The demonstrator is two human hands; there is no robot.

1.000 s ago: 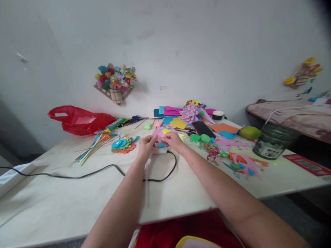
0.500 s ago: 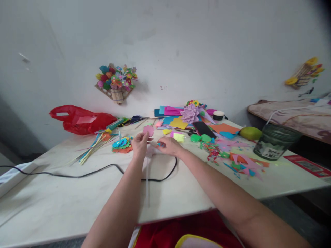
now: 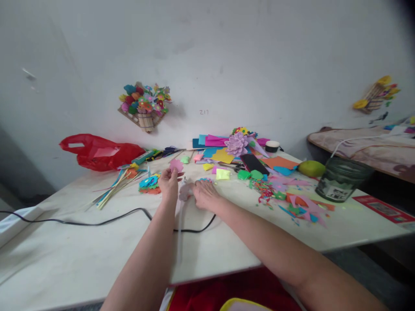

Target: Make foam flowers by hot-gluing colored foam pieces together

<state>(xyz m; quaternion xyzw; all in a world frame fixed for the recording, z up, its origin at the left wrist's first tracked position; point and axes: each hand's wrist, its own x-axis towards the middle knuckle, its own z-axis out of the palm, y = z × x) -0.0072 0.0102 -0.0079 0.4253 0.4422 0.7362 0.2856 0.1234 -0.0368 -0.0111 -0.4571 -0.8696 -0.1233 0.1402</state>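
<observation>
My left hand (image 3: 169,183) pinches a pink scalloped foam flower (image 3: 176,165) by its lower edge, raised above the table. My right hand (image 3: 206,194) is low over the tabletop with its fingers curled down. A blue foam flower (image 3: 205,179) shows just past those fingers, which partly hide it. Between both hands stands a pale glue gun (image 3: 184,191), tip up, with a long whitish glue stick (image 3: 180,233) running toward me. Left of my left hand lies a stack of blue, yellow and orange foam flowers (image 3: 149,184).
A black cord (image 3: 97,221) crosses the table. Paper strips (image 3: 113,190) and a red plastic bag (image 3: 100,153) lie left. Clay packs (image 3: 223,174), a phone (image 3: 253,164), foam scraps (image 3: 303,207) and a dark glass jar (image 3: 343,179) are right. Foam sheets (image 3: 210,141) lie at the back.
My left hand has moved slightly left with the pink flower. My right hand has come down toward the table, and its fingers now point downward over the blue flower.
</observation>
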